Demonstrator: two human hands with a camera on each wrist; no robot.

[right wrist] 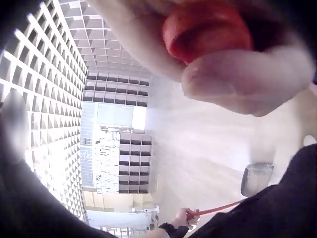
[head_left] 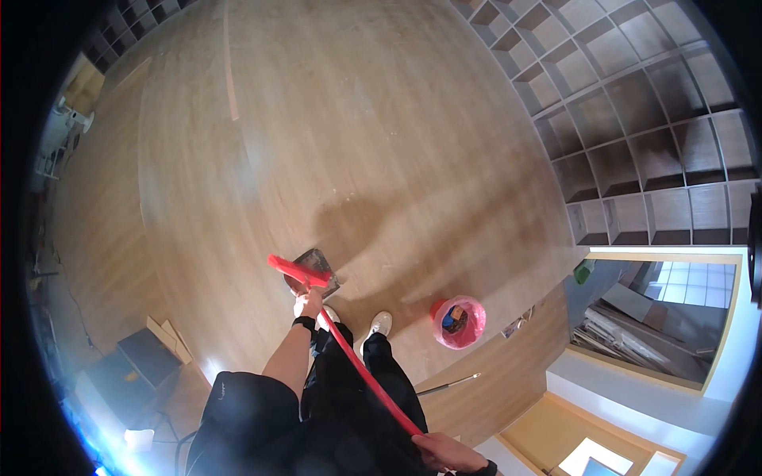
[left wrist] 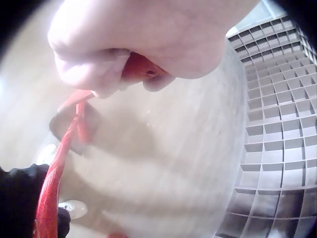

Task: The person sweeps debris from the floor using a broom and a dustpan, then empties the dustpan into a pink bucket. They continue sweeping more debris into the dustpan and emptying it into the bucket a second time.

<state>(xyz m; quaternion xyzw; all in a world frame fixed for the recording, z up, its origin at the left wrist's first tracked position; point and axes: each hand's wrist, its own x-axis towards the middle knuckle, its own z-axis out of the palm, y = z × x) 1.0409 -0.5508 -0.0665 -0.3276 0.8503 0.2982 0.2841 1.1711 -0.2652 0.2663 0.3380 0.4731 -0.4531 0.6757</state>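
Observation:
My left hand grips a red handle with a small hole near its end, seen close up in the left wrist view. In my right hand is the end of a long red broom handle, which slants across in front of the legs toward the left hand. The rounded red handle end fills the curl of the right fingers. On the floor just beyond the shoes lies a dark dustpan, partly covered by red parts and the left hand. The red broom head overlaps the dustpan in the left wrist view.
A pink-lined bin holding some rubbish stands to the right of the white shoes. Behind it a thin rod lies on the floor. Cubby shelves line the right wall; dark boxes are at left.

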